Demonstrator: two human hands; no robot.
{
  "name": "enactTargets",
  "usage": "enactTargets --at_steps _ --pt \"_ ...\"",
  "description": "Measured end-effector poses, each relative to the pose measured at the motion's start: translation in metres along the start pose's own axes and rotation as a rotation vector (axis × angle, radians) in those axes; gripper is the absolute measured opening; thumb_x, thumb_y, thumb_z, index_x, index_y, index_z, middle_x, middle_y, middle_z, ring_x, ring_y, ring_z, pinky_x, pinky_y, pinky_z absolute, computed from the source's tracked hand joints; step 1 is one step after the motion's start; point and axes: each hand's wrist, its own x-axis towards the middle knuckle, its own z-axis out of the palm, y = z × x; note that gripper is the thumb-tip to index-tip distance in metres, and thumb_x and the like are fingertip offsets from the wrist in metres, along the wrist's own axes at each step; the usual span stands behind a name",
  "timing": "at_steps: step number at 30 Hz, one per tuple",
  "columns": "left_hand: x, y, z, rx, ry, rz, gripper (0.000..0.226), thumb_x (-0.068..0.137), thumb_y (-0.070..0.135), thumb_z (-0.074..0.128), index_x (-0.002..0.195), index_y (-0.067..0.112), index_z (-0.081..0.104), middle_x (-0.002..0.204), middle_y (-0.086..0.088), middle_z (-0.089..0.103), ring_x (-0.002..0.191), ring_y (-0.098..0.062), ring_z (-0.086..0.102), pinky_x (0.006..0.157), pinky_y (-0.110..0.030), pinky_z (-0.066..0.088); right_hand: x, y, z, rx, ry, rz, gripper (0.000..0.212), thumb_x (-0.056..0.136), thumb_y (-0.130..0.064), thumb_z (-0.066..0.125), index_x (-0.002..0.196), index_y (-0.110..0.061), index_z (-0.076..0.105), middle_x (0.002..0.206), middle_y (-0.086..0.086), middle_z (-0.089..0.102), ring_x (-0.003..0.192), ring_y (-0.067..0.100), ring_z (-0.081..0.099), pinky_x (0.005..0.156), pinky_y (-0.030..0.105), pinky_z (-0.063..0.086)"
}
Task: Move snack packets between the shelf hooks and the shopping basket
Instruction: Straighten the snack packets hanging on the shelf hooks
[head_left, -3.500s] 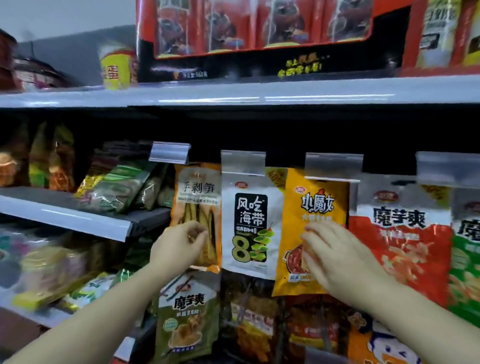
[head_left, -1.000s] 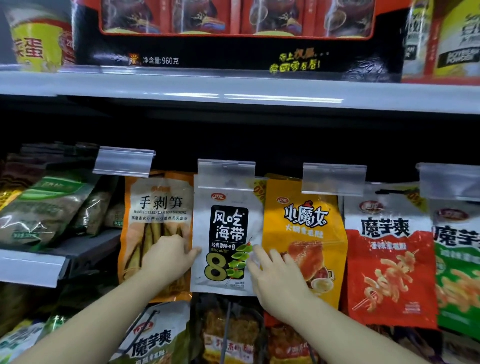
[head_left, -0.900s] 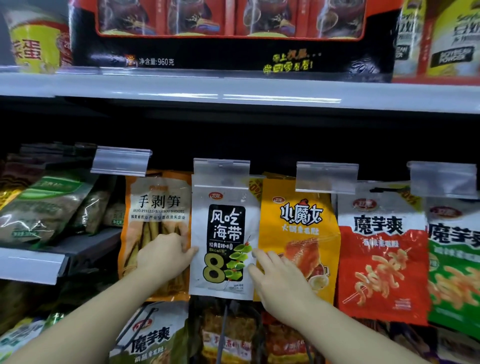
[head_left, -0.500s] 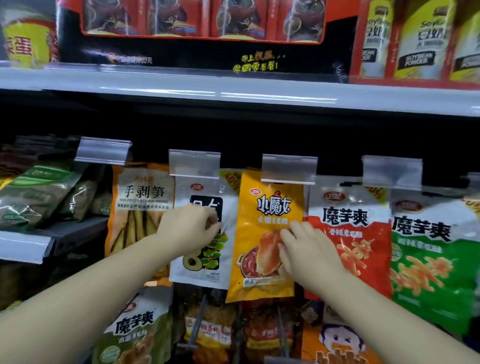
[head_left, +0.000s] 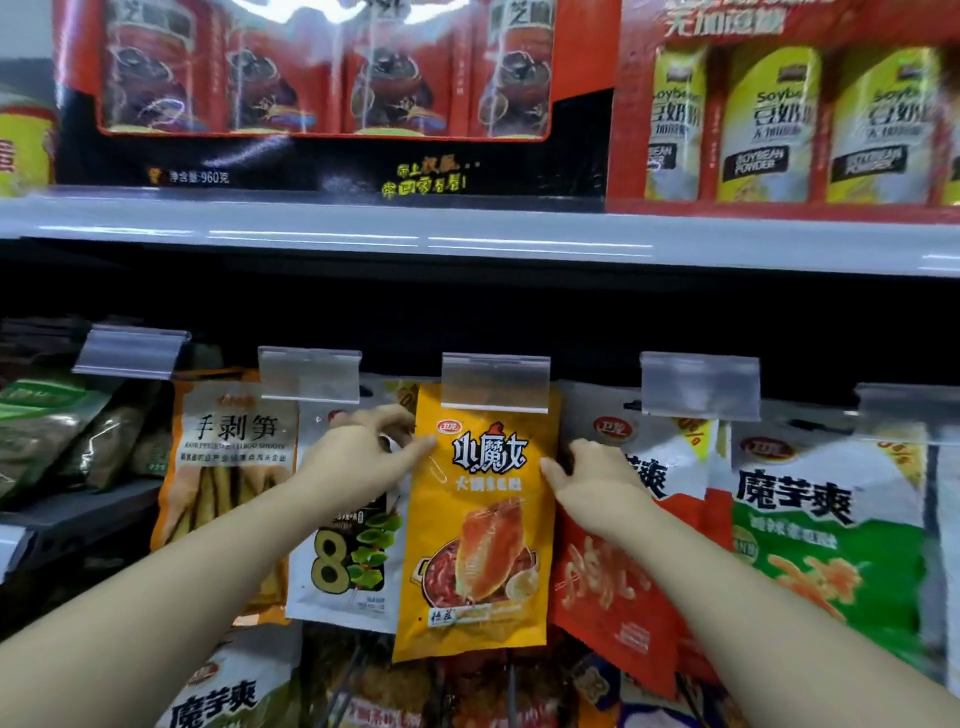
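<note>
Orange-yellow packet (head_left: 478, 525) at centre — black lettering, a small red oval logo, an orange-red food picture low on its face. Left of it, white packet (head_left: 345, 561) with a black panel, an olive "8" and green leaves. Further left, orange packet (head_left: 228, 483) with a pale label band and tan shoots. Right of the orange-yellow one, white-and-red packet (head_left: 618, 587) with orange strips; beyond, white-and-green packet (head_left: 826, 525) with black characters. Above, grey shelf edge (head_left: 467, 236) — black-and-red carton (head_left: 332, 98) and yellow pouches (head_left: 769, 124) in a red carton on top. Clear label holders (head_left: 496, 382) over the hooks.
</note>
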Motion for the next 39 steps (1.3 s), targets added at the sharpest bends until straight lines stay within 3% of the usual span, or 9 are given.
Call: enactTargets --at_steps 3,6,10,17,21,26,31,36,39 --pt "0.007 0.001 0.001 -0.013 -0.012 -0.015 0.036 0.085 0.052 0.060 0.103 0.022 0.063 0.090 0.012 0.064 0.083 -0.011 0.064 0.073 -0.034 0.057 0.006 -0.002 0.003 0.227 -0.047 0.065 0.040 0.093 -0.038 0.053 0.119 -0.008 0.054 0.118 0.011 0.059 0.109 0.031 0.056 0.086 0.035 0.046" --pt "0.013 0.007 0.002 0.031 -0.001 -0.046 0.028 0.088 0.045 0.061 0.100 0.020 0.063 0.088 0.007 0.063 0.083 -0.016 0.063 0.072 -0.034 0.056 0.008 0.004 0.004 0.444 -0.051 0.099 0.024 0.088 -0.033 0.064 0.089 -0.012 0.053 0.084 0.001 0.058 0.084 0.023 0.056 0.066 0.028 0.042" --pt "0.020 0.015 0.004 0.196 0.022 -0.076 0.029 0.088 0.050 0.059 0.099 0.024 0.065 0.090 0.007 0.061 0.085 -0.016 0.060 0.071 -0.029 0.054 0.001 0.012 0.001 0.446 0.025 0.005 0.024 0.094 -0.027 0.057 0.078 -0.014 0.044 0.068 -0.001 0.046 0.060 0.015 0.040 0.052 0.028 0.031" --pt "0.034 0.022 0.022 0.253 0.029 -0.312 0.022 0.091 0.038 0.059 0.105 0.024 0.067 0.091 -0.003 0.063 0.082 -0.025 0.058 0.065 -0.028 0.045 0.015 0.003 0.002 0.259 0.039 0.122 0.030 0.097 -0.033 0.050 0.108 -0.007 0.056 0.111 0.015 0.057 0.098 0.033 0.057 0.072 0.031 0.040" --pt "0.037 0.018 0.030 0.241 0.009 -0.334 0.017 0.092 0.026 0.059 0.091 0.010 0.062 0.084 -0.007 0.058 0.074 -0.023 0.052 0.062 -0.029 0.041 0.022 0.002 0.005 0.175 0.030 0.156 0.027 0.097 -0.026 0.047 0.108 -0.004 0.058 0.111 0.017 0.058 0.097 0.036 0.059 0.074 0.034 0.045" --pt "0.034 0.008 0.031 0.095 -0.035 -0.275 0.030 0.085 0.037 0.069 0.111 0.022 0.068 0.104 -0.001 0.070 0.082 -0.016 0.058 0.070 -0.026 0.048 0.021 0.009 0.010 0.171 0.037 0.112 0.023 0.094 -0.035 0.052 0.095 -0.012 0.053 0.101 0.011 0.057 0.094 0.032 0.060 0.073 0.034 0.047" --pt "0.006 -0.014 0.051 0.029 -0.212 -0.214 0.049 0.083 0.035 0.072 0.125 0.012 0.060 0.107 -0.001 0.068 0.090 -0.012 0.060 0.083 -0.023 0.049 0.000 0.025 0.029 0.057 0.021 -0.037 0.034 0.089 -0.049 0.054 0.103 -0.018 0.058 0.097 0.003 0.069 0.090 0.025 0.064 0.077 0.039 0.054" --pt "-0.005 -0.032 0.059 0.005 -0.249 -0.145 0.024 0.085 0.030 0.071 0.095 0.009 0.070 0.075 -0.001 0.072 0.059 -0.005 0.060 0.063 -0.023 0.051 -0.008 0.024 0.039 0.059 0.073 -0.068 0.021 0.091 -0.036 0.057 0.098 -0.016 0.060 0.097 0.007 0.068 0.090 0.028 0.063 0.075 0.037 0.053" --pt "-0.010 -0.035 0.065 -0.029 -0.289 -0.151 0.017 0.090 0.025 0.065 0.077 0.013 0.064 0.065 -0.004 0.070 0.062 -0.015 0.067 0.066 -0.029 0.055 -0.009 0.025 0.046 0.114 0.079 -0.070 0.011 0.091 -0.021 0.059 0.097 -0.012 0.060 0.094 0.008 0.068 0.088 0.028 0.062 0.075 0.038 0.053"
